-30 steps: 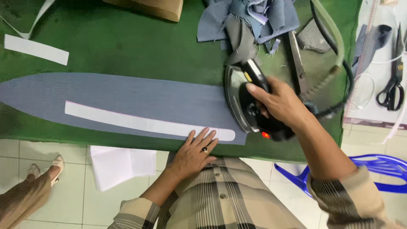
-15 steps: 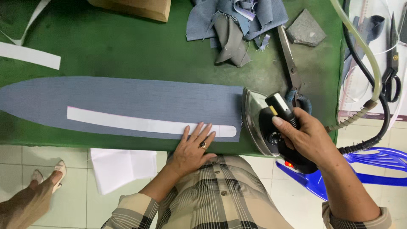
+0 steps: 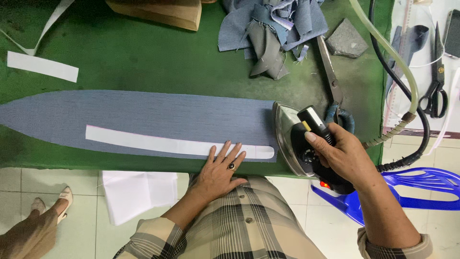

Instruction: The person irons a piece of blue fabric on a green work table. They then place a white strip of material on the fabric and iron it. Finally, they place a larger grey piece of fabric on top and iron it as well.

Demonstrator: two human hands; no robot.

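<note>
Green felt covers the bench (image 3: 143, 57), with pale floor tiles showing below its near edge. I see a long blue-grey fabric piece, pointed at its far left end (image 3: 139, 115), lying flat across the felt, and a narrow white interfacing strip (image 3: 153, 143) laid along its lower half. My left hand (image 3: 221, 169) rests palm down, fingers (image 3: 225, 151) spread narrow and flat, their tips pressing the right part of the strip; the forearm comes up from the plaid shirt at an angle. My right hand (image 3: 342, 156) is wrapped around the black handle of the silver-soled steam iron (image 3: 299, 141), thumb on top, wrist bent inward. It stands tilted just beside the fabric's right end. Grey fabric scraps (image 3: 273, 29) and long metal shears (image 3: 330, 72) lie beyond.
</note>
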